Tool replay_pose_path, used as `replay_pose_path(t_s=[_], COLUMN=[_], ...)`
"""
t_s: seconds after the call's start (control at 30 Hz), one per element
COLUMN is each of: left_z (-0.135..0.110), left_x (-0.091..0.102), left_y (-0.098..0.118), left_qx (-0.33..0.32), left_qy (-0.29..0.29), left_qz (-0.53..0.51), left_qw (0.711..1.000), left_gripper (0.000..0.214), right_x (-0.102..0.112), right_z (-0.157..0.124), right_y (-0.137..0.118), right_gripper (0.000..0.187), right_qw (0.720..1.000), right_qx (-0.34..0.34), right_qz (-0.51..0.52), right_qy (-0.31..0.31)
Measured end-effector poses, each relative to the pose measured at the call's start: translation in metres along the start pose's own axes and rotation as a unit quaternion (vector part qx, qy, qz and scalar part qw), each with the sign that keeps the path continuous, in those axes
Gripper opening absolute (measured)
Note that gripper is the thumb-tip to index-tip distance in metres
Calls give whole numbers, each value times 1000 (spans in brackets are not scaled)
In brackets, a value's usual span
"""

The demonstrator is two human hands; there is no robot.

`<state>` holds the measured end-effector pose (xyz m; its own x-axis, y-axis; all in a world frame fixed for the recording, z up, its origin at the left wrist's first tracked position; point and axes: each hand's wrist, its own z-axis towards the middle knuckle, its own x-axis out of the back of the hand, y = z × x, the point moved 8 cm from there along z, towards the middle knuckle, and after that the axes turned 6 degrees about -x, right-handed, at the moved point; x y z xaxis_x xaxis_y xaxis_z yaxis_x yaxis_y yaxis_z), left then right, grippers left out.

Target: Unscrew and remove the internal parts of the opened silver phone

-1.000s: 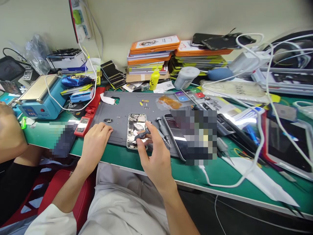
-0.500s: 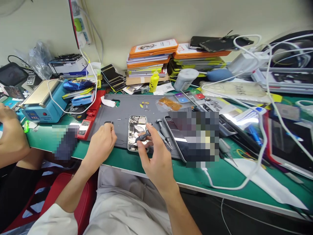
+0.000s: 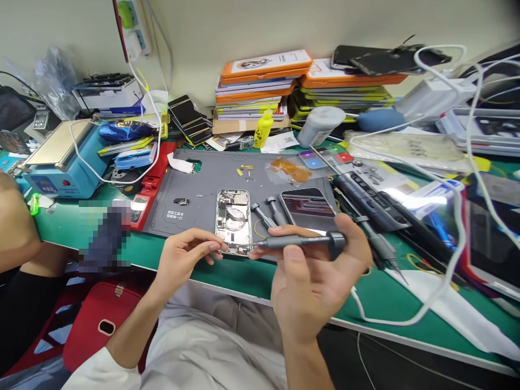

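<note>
An opened smartphone (image 3: pixel 235 219) lies on a dark grey work mat (image 3: pixel 195 179), its inner parts showing. My right hand (image 3: pixel 314 287) holds a grey precision screwdriver (image 3: pixel 292 242) nearly level across the fingers, its tip pointing left over the phone's lower end. By the lower left corner of the phone, my left hand (image 3: pixel 189 257) is closed in a pinch; anything between the fingertips is too small to name. A small black phone part (image 3: pixel 181 201) rests on the mat to the left. Two more screwdrivers (image 3: pixel 270 211) lie right of the phone.
Another phone (image 3: pixel 309 206) lies dark side up behind my right hand. Tiny parts (image 3: pixel 246 170) and orange film (image 3: pixel 290 169) sit farther back. A red tool (image 3: pixel 148 189) borders the mat; a blue heating device (image 3: pixel 67 162) stands left. Another person's arm (image 3: pixel 18 216) is at far left.
My left hand has moved from beside the small black part to the phone's lower edge. The screwdriver has tipped from upright over the phone to nearly level, and my right hand has shifted right.
</note>
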<state>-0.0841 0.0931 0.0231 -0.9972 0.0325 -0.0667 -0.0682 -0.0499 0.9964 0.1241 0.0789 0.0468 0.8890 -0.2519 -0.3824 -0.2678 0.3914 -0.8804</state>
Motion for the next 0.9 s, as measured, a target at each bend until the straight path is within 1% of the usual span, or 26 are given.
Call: replay_pose_path(t_s=[0.07,0.13,0.23,0.4,0.5,0.63,0.7,0.9], left_z=[1,0,-1,-3,-4,-5,-5,-5], left_x=[0,0,0,-2,-3,-3,-4,-4], left_y=[0,0,0,-1,0,1,1,0], left_qx=[6,11,11,16,11,2,-1,-1], left_qy=[5,5,5,-20,-25,-27,-29,-35], left_qz=[-21,-21,-11,3,9,-2,-7,4], left_qw=[1000,1000,1000,1000,1000,1000,1000,999], left_gripper=[32,29,29,34,34,23,22,29], right_x=[-1,-3,-4,-7,-7,-8,-7,-6], right_z=[-2,-5,-8,-9,-9,-10,-10,-11], right_y=[10,17,20,19,17,18,19,21], right_gripper=[54,55,54,54,54,54,53,54], right_qw=[998,996,996,995,995,994,994,994], right_qx=[-65,-88,-84,-76,-74,-76,-79,-85], right_qz=[13,1,-21,-48,-47,-50,-42,-39], right_qy=[-1,-8,-21,-47,-48,-55,-55,-56])
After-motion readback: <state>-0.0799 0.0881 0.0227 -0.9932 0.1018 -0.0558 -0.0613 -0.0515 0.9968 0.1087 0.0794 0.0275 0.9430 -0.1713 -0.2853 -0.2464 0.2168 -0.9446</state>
